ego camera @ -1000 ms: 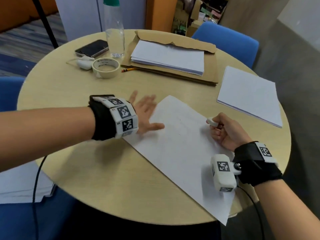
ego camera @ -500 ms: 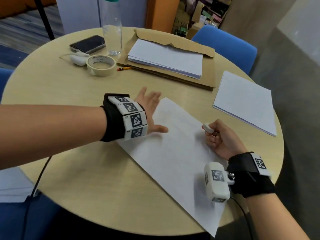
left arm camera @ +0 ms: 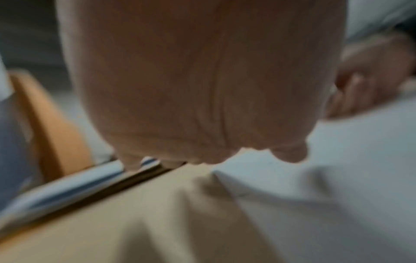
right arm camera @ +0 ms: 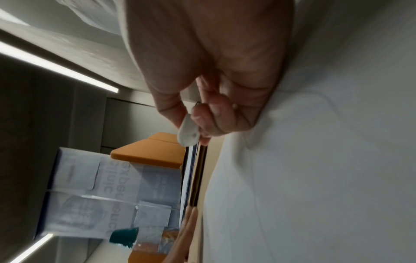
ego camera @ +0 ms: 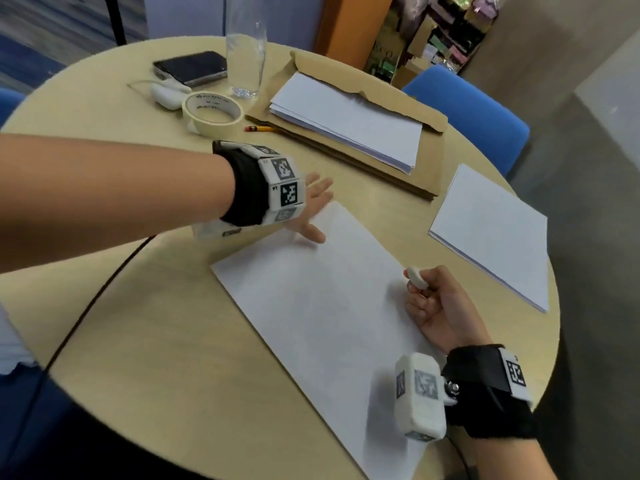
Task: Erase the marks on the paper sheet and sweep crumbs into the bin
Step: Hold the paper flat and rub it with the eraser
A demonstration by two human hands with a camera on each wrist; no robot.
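Observation:
A white paper sheet (ego camera: 322,306) lies slanted on the round wooden table (ego camera: 145,341); any marks on it are too faint to make out. My left hand (ego camera: 313,206) lies flat with straight fingers at the sheet's far left corner, thumb on the paper. In the blurred left wrist view the left hand (left arm camera: 202,89) fills the frame above the sheet (left arm camera: 337,195). My right hand (ego camera: 433,306) rests on the sheet's right edge and pinches a small white eraser (ego camera: 415,278). The right wrist view shows the eraser (right arm camera: 188,132) held between thumb and curled fingers beside the paper (right arm camera: 315,160). No bin or crumbs are visible.
At the back stand a clear water bottle (ego camera: 246,60), a phone (ego camera: 190,68), a masking tape roll (ego camera: 213,112), a white earbud case (ego camera: 166,95) and a pencil (ego camera: 259,128). A paper stack on a brown envelope (ego camera: 346,129) and another paper stack (ego camera: 491,230) lie right. Blue chair (ego camera: 467,109) behind.
The head view has swung closer and to the left. My left hand slid up toward the sheet's far corner. The right hand keeps its pinch on the eraser at the sheet's right edge.

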